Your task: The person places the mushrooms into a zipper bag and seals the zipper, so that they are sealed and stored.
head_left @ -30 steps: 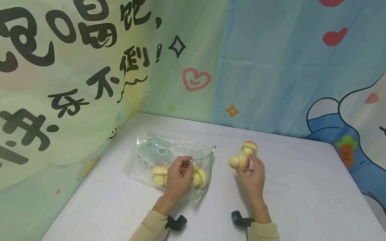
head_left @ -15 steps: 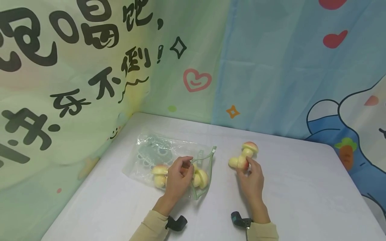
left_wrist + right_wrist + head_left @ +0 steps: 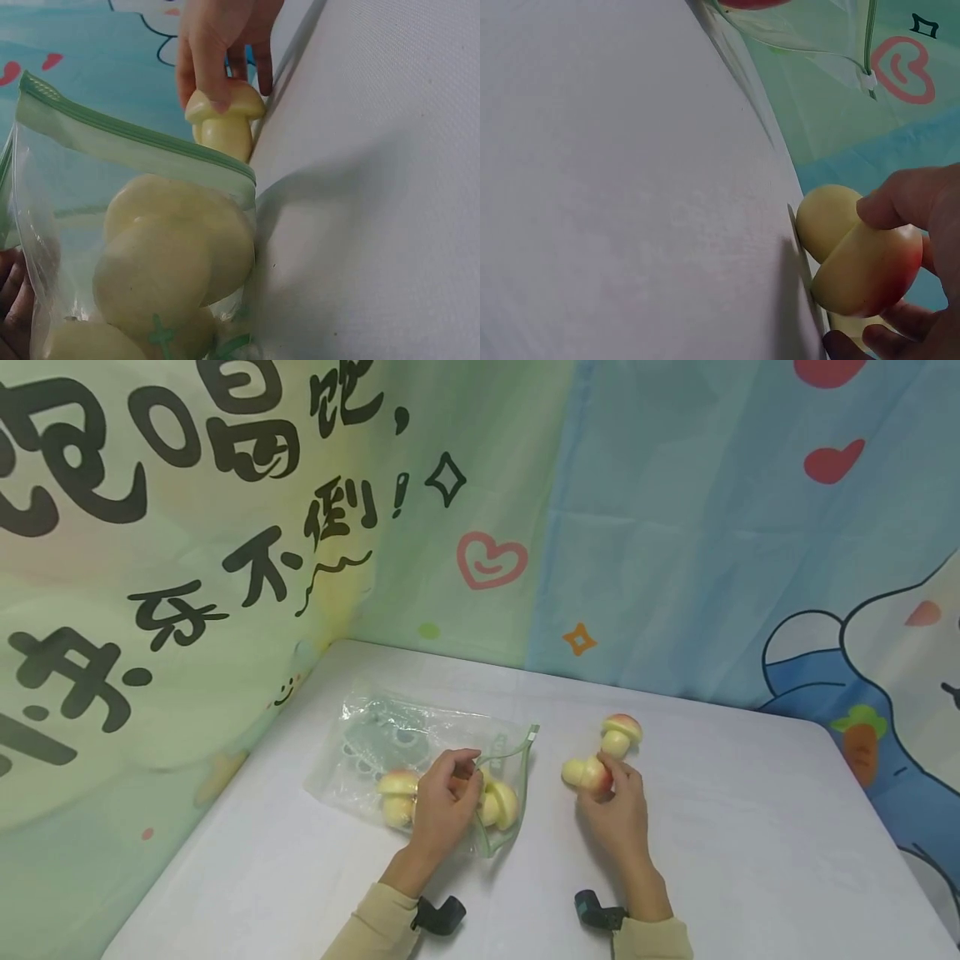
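In the head view a clear zip bag [image 3: 382, 735] with a green rim lies left of centre, holding several yellow mushroom-shaped pieces [image 3: 397, 797]. My left hand [image 3: 442, 802] has its fingers curled at the bag's mouth, pinching the rim. To the right, my right hand [image 3: 621, 810] grips a mushroom piece [image 3: 595, 775] with a red-tinted cap by thumb and fingers, stem pointing left. Just behind it another mushroom piece [image 3: 617, 742] lies on the table. The right wrist view shows the thumb on the held piece [image 3: 870, 266].
The white table [image 3: 750, 827] extends to the right of both hands. A printed cloth [image 3: 675, 527] with hearts and lettering hangs behind and to the left. Each wrist carries a small black camera.
My right hand has moved slightly left with the gripped mushroom piece, away from the piece behind it. The left hand and bag have stayed nearly still.
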Demonstrator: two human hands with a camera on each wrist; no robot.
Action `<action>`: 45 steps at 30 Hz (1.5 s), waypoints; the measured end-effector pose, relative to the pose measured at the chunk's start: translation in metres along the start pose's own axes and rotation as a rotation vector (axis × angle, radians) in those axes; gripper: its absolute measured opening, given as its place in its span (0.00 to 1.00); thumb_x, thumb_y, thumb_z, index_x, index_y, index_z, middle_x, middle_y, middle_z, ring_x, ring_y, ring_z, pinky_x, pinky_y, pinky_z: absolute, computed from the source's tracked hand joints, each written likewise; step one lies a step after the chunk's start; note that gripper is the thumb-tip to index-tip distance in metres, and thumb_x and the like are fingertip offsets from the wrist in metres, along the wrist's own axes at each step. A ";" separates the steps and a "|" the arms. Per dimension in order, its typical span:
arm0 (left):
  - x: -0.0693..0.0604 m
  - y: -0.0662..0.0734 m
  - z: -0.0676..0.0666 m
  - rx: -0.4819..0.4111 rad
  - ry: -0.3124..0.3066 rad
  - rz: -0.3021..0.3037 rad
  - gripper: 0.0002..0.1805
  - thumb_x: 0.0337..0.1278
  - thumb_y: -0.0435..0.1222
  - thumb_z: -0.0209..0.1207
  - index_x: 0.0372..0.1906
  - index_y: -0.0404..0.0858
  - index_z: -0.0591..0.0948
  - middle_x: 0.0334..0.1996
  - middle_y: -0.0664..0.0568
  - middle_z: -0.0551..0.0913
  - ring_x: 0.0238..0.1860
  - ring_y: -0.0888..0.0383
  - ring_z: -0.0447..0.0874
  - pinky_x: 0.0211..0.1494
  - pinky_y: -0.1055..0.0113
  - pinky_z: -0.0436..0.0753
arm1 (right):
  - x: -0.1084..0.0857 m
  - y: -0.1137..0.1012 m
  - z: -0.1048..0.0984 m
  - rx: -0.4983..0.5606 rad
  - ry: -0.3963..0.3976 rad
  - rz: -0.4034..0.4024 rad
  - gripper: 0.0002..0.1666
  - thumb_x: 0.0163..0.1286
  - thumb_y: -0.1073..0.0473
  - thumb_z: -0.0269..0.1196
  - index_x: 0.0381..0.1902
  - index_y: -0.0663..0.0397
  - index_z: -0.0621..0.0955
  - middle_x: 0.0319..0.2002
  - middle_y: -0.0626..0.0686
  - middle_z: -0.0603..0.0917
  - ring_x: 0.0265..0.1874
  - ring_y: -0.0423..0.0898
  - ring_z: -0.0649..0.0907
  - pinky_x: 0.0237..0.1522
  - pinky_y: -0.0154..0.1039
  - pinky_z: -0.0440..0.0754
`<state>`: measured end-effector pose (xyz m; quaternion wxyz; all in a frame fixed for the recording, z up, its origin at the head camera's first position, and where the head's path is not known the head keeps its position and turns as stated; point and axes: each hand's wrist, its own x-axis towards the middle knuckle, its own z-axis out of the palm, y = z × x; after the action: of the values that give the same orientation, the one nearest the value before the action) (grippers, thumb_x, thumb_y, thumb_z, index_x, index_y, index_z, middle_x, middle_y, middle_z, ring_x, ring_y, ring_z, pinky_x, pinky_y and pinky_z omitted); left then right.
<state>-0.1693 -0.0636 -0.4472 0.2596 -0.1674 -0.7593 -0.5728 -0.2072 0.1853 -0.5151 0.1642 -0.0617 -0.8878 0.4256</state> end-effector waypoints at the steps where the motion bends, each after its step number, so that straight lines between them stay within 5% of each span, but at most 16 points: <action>1: 0.000 0.000 0.000 0.000 0.000 -0.002 0.13 0.50 0.18 0.59 0.44 0.26 0.79 0.31 0.39 0.80 0.29 0.48 0.82 0.26 0.67 0.82 | -0.001 0.000 0.000 0.002 -0.007 0.000 0.35 0.54 0.67 0.66 0.62 0.60 0.74 0.58 0.65 0.71 0.54 0.59 0.75 0.52 0.50 0.75; 16: 0.000 0.000 -0.001 -0.009 -0.003 -0.006 0.14 0.51 0.18 0.59 0.45 0.26 0.79 0.31 0.39 0.80 0.29 0.48 0.82 0.25 0.67 0.82 | -0.019 -0.028 -0.001 0.069 -0.068 -0.002 0.37 0.55 0.66 0.68 0.64 0.62 0.71 0.56 0.62 0.72 0.49 0.54 0.75 0.49 0.46 0.77; 24: 0.000 -0.002 0.000 0.000 0.001 0.014 0.13 0.52 0.18 0.59 0.45 0.26 0.79 0.31 0.39 0.80 0.29 0.49 0.82 0.26 0.67 0.82 | -0.038 -0.046 -0.004 0.180 -0.121 -0.028 0.34 0.56 0.66 0.70 0.62 0.58 0.73 0.55 0.58 0.73 0.49 0.53 0.78 0.44 0.32 0.79; 29: -0.001 -0.004 0.001 -0.018 0.004 -0.002 0.13 0.53 0.18 0.58 0.45 0.26 0.78 0.32 0.38 0.80 0.27 0.49 0.82 0.24 0.69 0.83 | -0.044 -0.047 0.002 0.221 -0.174 -0.088 0.35 0.54 0.66 0.71 0.61 0.56 0.74 0.55 0.54 0.73 0.48 0.50 0.77 0.43 0.36 0.82; 36: -0.001 -0.005 0.002 -0.063 0.014 0.000 0.13 0.53 0.17 0.58 0.45 0.22 0.78 0.32 0.37 0.79 0.26 0.47 0.83 0.24 0.68 0.83 | -0.046 -0.042 0.012 0.200 -0.151 -0.189 0.35 0.50 0.70 0.70 0.58 0.57 0.75 0.52 0.55 0.74 0.43 0.47 0.74 0.39 0.36 0.82; 45: -0.002 -0.004 0.002 -0.011 0.030 0.009 0.13 0.51 0.18 0.60 0.44 0.28 0.80 0.32 0.40 0.80 0.31 0.48 0.83 0.26 0.66 0.82 | -0.049 -0.046 0.024 0.230 -0.188 -0.186 0.38 0.50 0.67 0.75 0.60 0.59 0.75 0.54 0.57 0.73 0.46 0.50 0.77 0.41 0.38 0.84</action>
<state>-0.1702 -0.0629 -0.4513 0.2728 -0.1634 -0.7515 -0.5781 -0.1677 0.1269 -0.5052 0.1250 0.0803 -0.8465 0.5113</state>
